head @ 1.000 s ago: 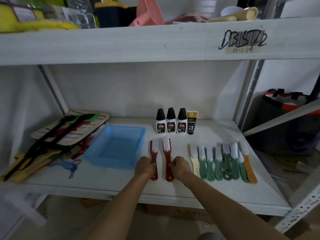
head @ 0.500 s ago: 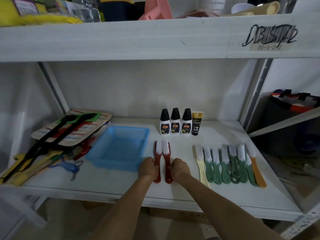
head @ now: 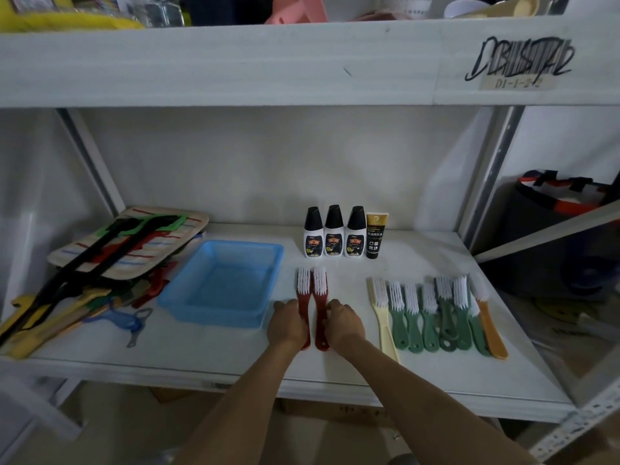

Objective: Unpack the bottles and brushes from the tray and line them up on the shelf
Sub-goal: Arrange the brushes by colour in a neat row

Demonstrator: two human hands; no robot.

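Two red brushes lie side by side on the white shelf (head: 208,350), bristles pointing away. My left hand (head: 287,325) grips the handle of the left red brush (head: 303,290); my right hand (head: 342,325) grips the handle of the right red brush (head: 319,290). The blue tray (head: 201,307) sits just left of them with nothing in it. Three white bottles with black caps (head: 333,233) and a black tube (head: 375,234) stand in a row at the back. A cream brush (head: 382,313), several green brushes (head: 429,317) and an orange brush (head: 488,323) lie lined up at the right.
A pile of striped mats, black straps and coloured tools (head: 110,256) fills the shelf's left end, with a blue peeler (head: 129,322) in front. Metal uprights (head: 486,182) frame the bay. An upper shelf (head: 302,62) holds assorted items. A dark bin (head: 553,229) stands beyond at right.
Both hands have pushed the two red brushes together, so they now lie parallel and touching instead of apart. The view has shifted slightly.
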